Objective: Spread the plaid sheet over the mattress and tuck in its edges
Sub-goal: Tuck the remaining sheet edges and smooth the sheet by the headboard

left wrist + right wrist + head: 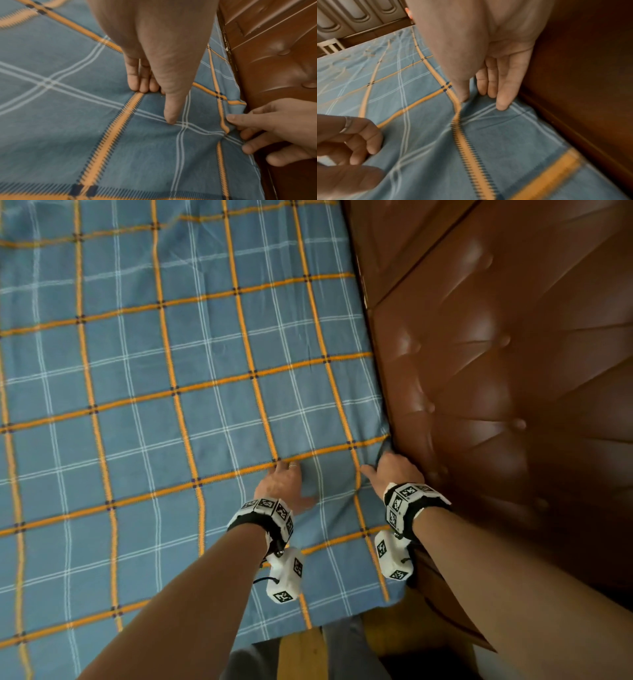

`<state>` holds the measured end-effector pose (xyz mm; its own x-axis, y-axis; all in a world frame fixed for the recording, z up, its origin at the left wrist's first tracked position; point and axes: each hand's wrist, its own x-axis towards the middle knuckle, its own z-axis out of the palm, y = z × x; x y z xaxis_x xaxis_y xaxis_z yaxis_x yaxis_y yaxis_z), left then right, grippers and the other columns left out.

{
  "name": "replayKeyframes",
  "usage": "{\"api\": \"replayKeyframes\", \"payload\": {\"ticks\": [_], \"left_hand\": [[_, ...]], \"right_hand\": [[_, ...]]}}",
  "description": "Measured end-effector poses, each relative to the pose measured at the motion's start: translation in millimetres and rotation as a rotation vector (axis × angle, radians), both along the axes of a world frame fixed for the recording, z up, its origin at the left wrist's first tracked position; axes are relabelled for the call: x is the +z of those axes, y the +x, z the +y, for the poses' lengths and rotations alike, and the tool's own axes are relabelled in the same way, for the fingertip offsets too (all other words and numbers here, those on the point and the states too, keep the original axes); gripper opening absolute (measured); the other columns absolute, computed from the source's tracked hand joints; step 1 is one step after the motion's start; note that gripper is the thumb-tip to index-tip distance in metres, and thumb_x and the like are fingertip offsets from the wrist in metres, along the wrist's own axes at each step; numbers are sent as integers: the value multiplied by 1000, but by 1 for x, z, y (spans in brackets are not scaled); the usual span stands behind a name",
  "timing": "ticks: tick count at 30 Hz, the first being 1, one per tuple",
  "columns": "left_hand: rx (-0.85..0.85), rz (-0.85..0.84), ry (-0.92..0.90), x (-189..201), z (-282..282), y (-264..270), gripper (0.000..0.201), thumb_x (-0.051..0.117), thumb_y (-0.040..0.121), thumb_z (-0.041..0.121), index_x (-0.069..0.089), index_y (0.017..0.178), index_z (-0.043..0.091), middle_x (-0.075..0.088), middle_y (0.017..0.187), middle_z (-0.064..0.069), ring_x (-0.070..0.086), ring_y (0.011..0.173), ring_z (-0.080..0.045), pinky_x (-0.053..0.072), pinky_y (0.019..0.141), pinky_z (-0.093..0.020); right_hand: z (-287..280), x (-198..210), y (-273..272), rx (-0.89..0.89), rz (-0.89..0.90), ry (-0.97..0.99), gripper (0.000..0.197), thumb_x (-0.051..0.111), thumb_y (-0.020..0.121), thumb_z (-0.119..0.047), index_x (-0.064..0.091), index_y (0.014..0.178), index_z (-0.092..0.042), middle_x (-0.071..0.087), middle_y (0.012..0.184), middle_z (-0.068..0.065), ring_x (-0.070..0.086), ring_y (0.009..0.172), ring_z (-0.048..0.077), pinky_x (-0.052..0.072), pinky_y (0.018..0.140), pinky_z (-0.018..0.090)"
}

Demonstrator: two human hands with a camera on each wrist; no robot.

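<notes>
The blue plaid sheet (171, 371) with orange and white lines lies spread over the mattress, which it hides. My left hand (286, 479) presses flat on it near the front right corner, fingers straight and thumb down (157, 104). My right hand (390, 469) is at the sheet's right edge, against the headboard. There its thumb and fingers (476, 97) pinch a puckered fold of the sheet (488, 121), and creases radiate from that spot (224, 135). The sheet's edge drops out of sight between mattress and headboard.
A brown tufted leather headboard (496, 371) runs along the sheet's right side, tight against it. A wooden bed frame edge (301, 648) shows below the sheet's near edge. Panelled cabinet doors (351, 17) stand beyond the far end of the bed.
</notes>
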<state>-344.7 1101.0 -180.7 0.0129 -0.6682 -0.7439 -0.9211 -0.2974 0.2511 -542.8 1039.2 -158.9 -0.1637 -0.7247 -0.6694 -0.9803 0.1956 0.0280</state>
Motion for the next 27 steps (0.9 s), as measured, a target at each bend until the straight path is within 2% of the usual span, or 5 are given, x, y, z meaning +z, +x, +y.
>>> {"api": "replayKeyframes", "payload": {"ticks": [5, 10, 14, 21, 27], "left_hand": [[-34, 72, 7, 2, 16, 4, 70, 78, 72, 46, 48, 128, 17, 35, 134, -7, 35, 128, -29, 39, 107, -43], [-25, 83, -1, 3, 26, 4, 75, 82, 68, 42, 45, 130, 22, 34, 130, -5, 37, 124, -27, 38, 108, -42], [-39, 38, -1, 12, 30, -3, 77, 80, 71, 39, 41, 135, 21, 33, 134, -6, 36, 126, -27, 38, 108, -41], [-133, 96, -3, 31, 53, -9, 76, 74, 79, 35, 36, 145, 30, 25, 151, 0, 29, 139, -25, 35, 112, -44], [-253, 24, 21, 25, 79, -26, 88, 75, 78, 37, 24, 149, 39, -1, 158, 3, 4, 147, -28, 37, 110, -51]], "right_hand": [[28, 5, -13, 117, 89, 184, 38, 65, 87, -47, 64, 99, -11, 68, 105, 9, 66, 96, 30, 45, 65, 31], [48, -4, -6, 112, 36, 138, 19, 57, 93, -25, 65, 103, -11, 69, 110, 11, 65, 103, 31, 51, 77, 36], [59, 4, -10, 222, 132, 140, 14, 58, 90, -14, 67, 99, -10, 68, 108, 10, 66, 100, 29, 49, 71, 33], [72, 12, -26, 149, 144, 91, 28, 41, 96, -5, 66, 109, -7, 67, 114, 12, 65, 104, 30, 51, 78, 36], [120, 19, -31, -92, 53, -11, 25, 56, 94, -26, 56, 110, -7, 69, 108, 13, 67, 100, 33, 45, 66, 34]]}}
